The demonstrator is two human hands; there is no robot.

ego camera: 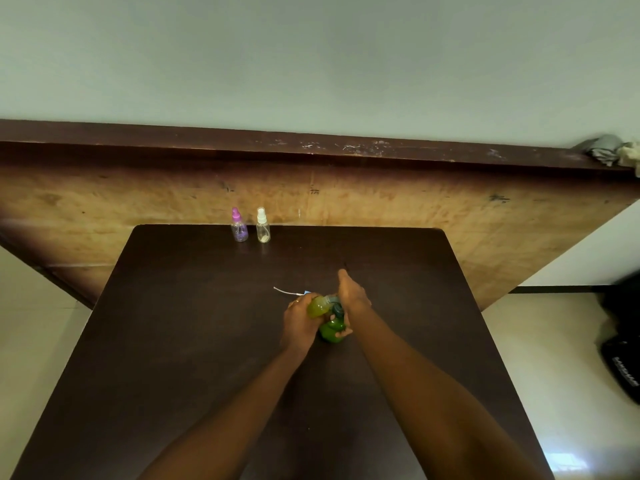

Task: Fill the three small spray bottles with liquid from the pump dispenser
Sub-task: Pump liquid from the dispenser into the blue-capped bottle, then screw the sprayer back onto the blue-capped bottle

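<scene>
A green pump dispenser [331,331] stands mid-table. My right hand [351,294] rests on top of its pump head, fingers closed over it. My left hand [300,320] is shut on a small bottle [318,305] holding yellow-green liquid, tilted with its open neck against the dispenser's nozzle. A blue spray cap with a white dip tube [292,292] lies on the table just beyond my left hand. Two more small spray bottles stand upright at the table's far edge: one with a purple cap [239,226] and one with a white cap [263,226].
The dark brown table [194,306] is backed by a worn wooden board [381,195] against a pale wall. Grey cloth [604,150] sits on the board's top right end. A black bag [623,358] lies on the floor at right.
</scene>
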